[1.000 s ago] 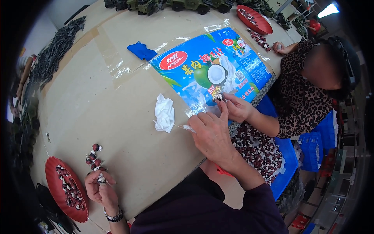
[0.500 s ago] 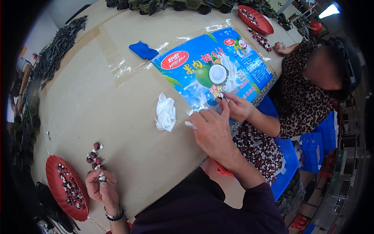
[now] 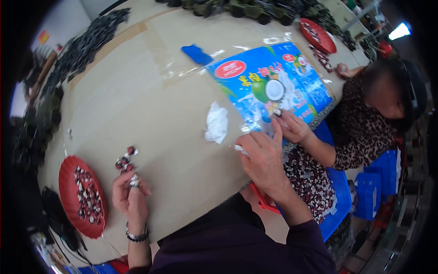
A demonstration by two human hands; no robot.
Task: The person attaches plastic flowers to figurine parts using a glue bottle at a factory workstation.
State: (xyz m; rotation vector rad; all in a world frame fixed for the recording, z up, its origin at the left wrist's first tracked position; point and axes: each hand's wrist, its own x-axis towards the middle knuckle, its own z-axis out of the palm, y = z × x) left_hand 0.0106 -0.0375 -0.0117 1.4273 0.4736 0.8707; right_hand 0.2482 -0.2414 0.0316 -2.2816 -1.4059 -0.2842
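1. While the left hand (image 3: 130, 201) pinches a small red-and-white piece (image 3: 134, 183) between thumb and fingers above the table (image 3: 182, 182), a cluster of similar pieces (image 3: 121, 163) shows just beyond its fingertips.
2. Left of that hand sits a red dish (image 3: 65, 182) holding more of them.
3. The right hand (image 3: 263, 160) stretches its index finger to a co-worker's hand (image 3: 295, 129), which grips a dark-and-white piece (image 3: 277, 112); whether its curled fingers close on the white scrap (image 3: 241, 150) beside them, I cannot tell.
4. Near it lie a crumpled white tissue (image 3: 216, 123) and a blue printed sheet (image 3: 232, 89).
5. Beside the right forearm, a blue tray (image 3: 342, 196) holds many pieces.
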